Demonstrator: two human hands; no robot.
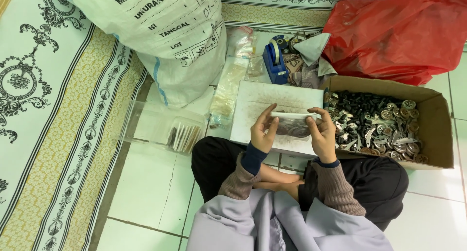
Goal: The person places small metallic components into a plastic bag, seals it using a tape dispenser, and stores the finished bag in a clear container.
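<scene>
Grip: both hands pinch one small clear bag [294,124] by its top edge, fingers pressed together on it.
Left hand: left hand [262,129] holds the left end of the bag, thumb in front, fingers behind.
Right hand: right hand [323,134] holds the right end the same way.
Bag: it hangs between the two hands, just above the white board [258,105], in front of the person's crossed legs. Round grey metal bits show through it.
Board: flat and white, with brown dusty marks. It lies on the tiled floor [146,183].
Box: a cardboard box [438,129] sits just beside the right hand, full of small black and silver metal parts [379,127].
Other things: a blue tape holder [275,61] sits behind the board. A clear plastic tray [160,129] with thin flat pieces lies to the left. A big white sack [165,32] and a red plastic bag [399,32] are at the back. A patterned mat [48,110] covers the floor on the left.
What could go wrong: I think the bag could tip and spill its bits if one hand lets go, because the top looks open. The thin plastic could also tear if the hands pull too hard. Bits that drop could roll off the board onto the floor.
</scene>
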